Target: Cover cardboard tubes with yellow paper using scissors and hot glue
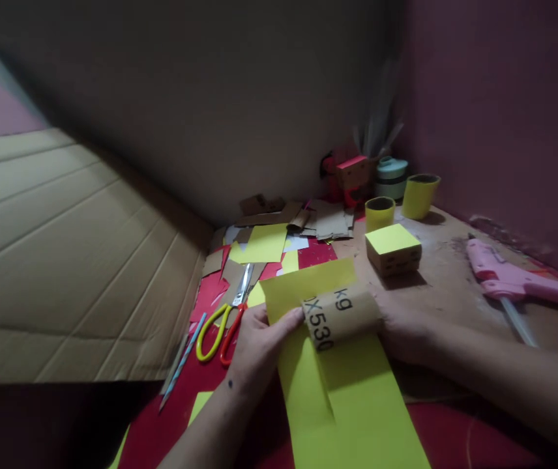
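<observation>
The left hand (pixel 262 342) is partly closed, thumb on top of the yellow sheet (pixel 362 397) and pressing the edge of the printed cardboard piece (pixel 345 319) (black "kg" lettering faces up) that lies curved across it. The right hand (pixel 401 329) grasps the cardboard's far side, its fingers seemingly curled underneath, though they are mostly hidden. The scissors (pixel 233 316) lie just beside the left hand.

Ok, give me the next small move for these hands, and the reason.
Probably fold the far strip of the yellow sheet over the curved cardboard piece, keeping the left hand on its left end. That strip lies bare beyond the printed cardboard, the right hand steadies the other end, and the two tubes standing farther back are yellow outside.
</observation>
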Tool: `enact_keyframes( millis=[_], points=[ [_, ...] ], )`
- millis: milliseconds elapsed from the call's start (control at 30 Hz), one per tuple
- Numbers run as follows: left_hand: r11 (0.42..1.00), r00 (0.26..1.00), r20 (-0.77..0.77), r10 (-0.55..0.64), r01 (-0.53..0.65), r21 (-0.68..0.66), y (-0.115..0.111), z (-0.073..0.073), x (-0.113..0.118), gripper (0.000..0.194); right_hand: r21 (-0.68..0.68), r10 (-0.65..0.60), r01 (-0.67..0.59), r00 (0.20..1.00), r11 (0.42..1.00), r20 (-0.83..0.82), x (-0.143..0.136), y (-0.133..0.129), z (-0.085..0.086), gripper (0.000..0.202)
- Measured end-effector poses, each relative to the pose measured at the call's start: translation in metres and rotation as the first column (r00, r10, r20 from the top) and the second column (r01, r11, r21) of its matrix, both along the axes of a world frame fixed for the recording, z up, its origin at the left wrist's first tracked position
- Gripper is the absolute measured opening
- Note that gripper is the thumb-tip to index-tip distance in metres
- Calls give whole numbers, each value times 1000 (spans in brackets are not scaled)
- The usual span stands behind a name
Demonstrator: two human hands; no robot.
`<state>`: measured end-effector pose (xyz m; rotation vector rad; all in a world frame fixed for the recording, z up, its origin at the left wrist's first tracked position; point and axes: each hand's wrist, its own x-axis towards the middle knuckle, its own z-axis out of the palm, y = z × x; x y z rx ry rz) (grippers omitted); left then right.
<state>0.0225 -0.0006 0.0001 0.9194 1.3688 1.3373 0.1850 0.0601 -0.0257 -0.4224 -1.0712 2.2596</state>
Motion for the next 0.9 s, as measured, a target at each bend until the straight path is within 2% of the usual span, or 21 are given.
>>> enact_keyframes(
  millis=[100, 200, 300, 400, 567, 667, 733, 800, 900],
  points=[
    [998, 998, -7, -60, 59, -37, 1, 2, -7, 32, -46, -10, 11, 1000, 999, 28, -1, 0, 1, 25],
    [993, 993, 19, -119, 119, -17, 1, 4, -11, 32, -65, -67, 73, 994, 995, 86, 1, 2, 3, 26],
    [979, 978, 41, -203, 204, -20, 1, 5, -13, 30, -48, -76, 82, 992, 995, 105, 2, 3, 5, 33],
    [971, 969, 87, -230, 234, -42, 0, 4, -13, 29, -30, -98, 102, 989, 994, 110, 3, 2, 3, 33],
    [961, 949, 167, -268, 276, -22, 3, 2, -11, 39, 46, -128, 122, 977, 991, 173, 3, 1, -9, 37],
    [969, 956, 161, -246, 243, 38, 4, 4, -7, 42, 155, -113, 77, 964, 985, 239, 3, -1, -10, 33],
    [981, 975, 109, -192, 188, 47, 3, 6, -4, 40, 219, -120, 62, 958, 974, 261, 3, -3, -4, 30],
    [989, 989, 61, -138, 135, 53, 1, 8, 0, 35, 237, -104, 38, 957, 971, 270, 3, -5, 4, 29],
    [995, 994, 68, -88, 84, 58, -2, 7, 3, 33, 229, -55, -9, 961, 973, 273, 4, -6, 15, 32]
  ],
)
